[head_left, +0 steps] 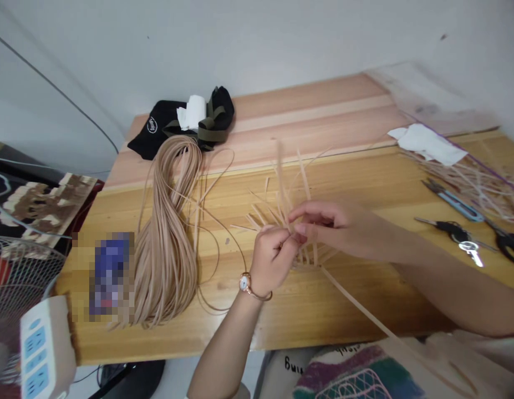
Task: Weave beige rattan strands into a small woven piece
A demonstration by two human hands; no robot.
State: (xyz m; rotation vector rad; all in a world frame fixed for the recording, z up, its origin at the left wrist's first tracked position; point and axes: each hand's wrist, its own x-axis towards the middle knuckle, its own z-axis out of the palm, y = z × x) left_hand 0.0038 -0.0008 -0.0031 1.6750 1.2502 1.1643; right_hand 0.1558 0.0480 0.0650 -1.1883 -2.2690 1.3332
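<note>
A small half-woven piece of flat tan cane strips (307, 260) stands on the table, with loose strip ends fanning out above and to the left. My left hand (273, 255), with a watch (245, 282) on its wrist, is closed on the strips at the piece's left side. My right hand (329, 224) pinches a strip beside the left fingertips, thumb and forefinger close together. One long strip (360, 307) runs from the piece down to my lap. Both hands hide much of the weave.
A thick bundle of tan cane (167, 249) lies left, below a black bag (157, 124) with a white paper roll (196, 112). To the right are keys (468, 249), blue snips (456, 202), scissors (510, 244), a tissue (431, 144) and loose strips. A power strip (44, 349) stands lower left.
</note>
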